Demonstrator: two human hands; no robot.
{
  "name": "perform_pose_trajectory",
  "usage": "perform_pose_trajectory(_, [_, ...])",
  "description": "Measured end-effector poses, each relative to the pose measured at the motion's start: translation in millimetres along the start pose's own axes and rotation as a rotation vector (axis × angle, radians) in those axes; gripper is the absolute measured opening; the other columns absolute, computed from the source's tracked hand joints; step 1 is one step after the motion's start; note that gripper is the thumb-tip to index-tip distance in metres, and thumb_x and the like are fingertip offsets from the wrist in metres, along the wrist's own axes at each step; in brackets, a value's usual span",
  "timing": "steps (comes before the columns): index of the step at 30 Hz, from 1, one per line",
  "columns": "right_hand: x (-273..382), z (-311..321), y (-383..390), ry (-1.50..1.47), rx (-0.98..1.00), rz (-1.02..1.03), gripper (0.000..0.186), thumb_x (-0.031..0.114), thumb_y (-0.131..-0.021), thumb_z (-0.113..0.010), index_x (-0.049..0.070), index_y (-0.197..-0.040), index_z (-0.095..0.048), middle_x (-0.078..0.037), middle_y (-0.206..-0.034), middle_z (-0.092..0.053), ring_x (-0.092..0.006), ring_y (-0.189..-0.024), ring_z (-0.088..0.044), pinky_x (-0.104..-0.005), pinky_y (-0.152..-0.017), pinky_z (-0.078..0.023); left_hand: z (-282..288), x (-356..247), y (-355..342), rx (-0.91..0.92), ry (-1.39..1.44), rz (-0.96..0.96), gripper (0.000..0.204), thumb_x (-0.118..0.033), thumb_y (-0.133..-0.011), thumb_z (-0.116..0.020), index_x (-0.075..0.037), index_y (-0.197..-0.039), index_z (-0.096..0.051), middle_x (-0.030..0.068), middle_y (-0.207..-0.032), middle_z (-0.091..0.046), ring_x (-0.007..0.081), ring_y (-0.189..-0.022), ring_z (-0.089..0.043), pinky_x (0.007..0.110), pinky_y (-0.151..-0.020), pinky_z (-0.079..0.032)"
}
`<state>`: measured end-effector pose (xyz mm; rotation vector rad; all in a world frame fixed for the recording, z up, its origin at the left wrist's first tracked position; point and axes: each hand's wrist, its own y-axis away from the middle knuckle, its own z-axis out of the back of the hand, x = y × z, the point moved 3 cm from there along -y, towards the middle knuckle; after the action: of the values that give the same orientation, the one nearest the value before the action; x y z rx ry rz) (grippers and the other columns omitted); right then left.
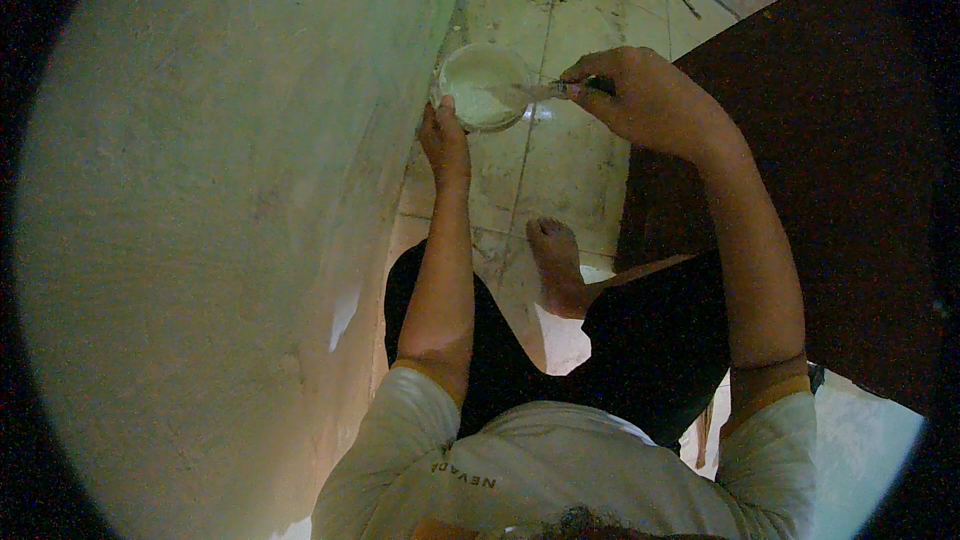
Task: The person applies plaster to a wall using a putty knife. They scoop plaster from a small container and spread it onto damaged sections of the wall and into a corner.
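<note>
My left hand point(447, 140) grips the near left side of a round, pale tub point(500, 127), with the thumb over its rim. The tub is tipped so its open top shows, and a smooth whitish paste point(468, 80) lies inside. From the right, my right hand point(640, 98) pinches a dark-handled flat tool point(542, 92). Its pale, smeared end reaches over the tub's right rim to the paste. Whether that end is a blade or bristles is too blurred to tell.
A pale, smooth wall point(220, 190) rises close along my left side. To the right stands a large dark brown panel point(850, 140) with straight edges. Beneath me is a tiled floor point(590, 10) with scattered debris and a short dark stick point(689, 5). My bare foot point(558, 265) rests on the tiles.
</note>
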<state>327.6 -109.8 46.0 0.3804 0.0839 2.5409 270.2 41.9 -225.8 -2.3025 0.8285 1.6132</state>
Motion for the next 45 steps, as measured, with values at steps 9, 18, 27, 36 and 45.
perform_pose_trajectory(9, [-33,-23,-24,-0.092,-0.034,-0.078,0.037,0.034,-0.087,-0.06,-0.002,-0.092,-0.07,-0.022,-0.087,-0.068,-0.0389,-0.079,-0.067,-0.0443,-0.075,-0.053,-3,-1,-1,0.055,0.003,-0.135,0.046,-0.031,-0.095,-0.051,0.001,-0.127,-0.052,0.0118,-0.116,-0.061,0.0247,-0.101,-0.06,0.037,-0.085,-0.047])
perform_pose_trajectory(18, [-21,-24,-25,-0.28,0.051,-0.228,0.036,0.032,-0.087,-0.055,0.001,-0.091,-0.072,-0.018,-0.073,-0.068,-0.0314,-0.066,-0.067,-0.042,-0.068,-0.054,3,9,-6,-0.013,-0.022,-0.085,0.046,-0.029,-0.092,-0.048,0.007,-0.122,-0.055,0.0189,-0.116,-0.061,0.0289,-0.105,-0.057,0.037,-0.095,-0.041])
perform_pose_trajectory(27, [-20,-25,-26,-0.251,0.06,-0.187,0.037,0.034,-0.085,-0.057,0.0,-0.088,-0.072,-0.018,-0.072,-0.068,-0.0319,-0.069,-0.069,-0.0417,-0.067,-0.054,0,-1,-1,0.004,0.012,-0.085,0.055,-0.033,-0.093,-0.048,0.01,-0.127,-0.05,0.0232,-0.121,-0.059,0.0329,-0.109,-0.056,0.038,-0.098,-0.04])
perform_pose_trajectory(36, [-18,-38,-29,-0.246,0.03,-0.03,0.034,0.033,-0.091,-0.059,0.003,-0.101,-0.072,-0.012,-0.075,-0.068,-0.0175,-0.065,-0.062,-0.0328,-0.063,-0.05,-4,1,2,-0.016,0.082,-0.036,0.049,-0.027,-0.093,-0.046,0.007,-0.129,-0.051,0.021,-0.12,-0.059,0.0301,-0.108,-0.057,0.037,-0.095,-0.043])
perform_pose_trajectory(45, [-12,-33,-24,-0.233,0.039,0.118,0.032,0.03,-0.091,-0.062,0.003,-0.107,-0.07,-0.013,-0.089,-0.072,-0.0208,-0.076,-0.067,-0.0332,-0.072,-0.052,-2,5,1,-0.022,0.063,0.013,0.05,-0.032,-0.095,-0.046,0.007,-0.123,-0.055,0.0204,-0.118,-0.06,0.0303,-0.105,-0.058,0.038,-0.092,-0.044])
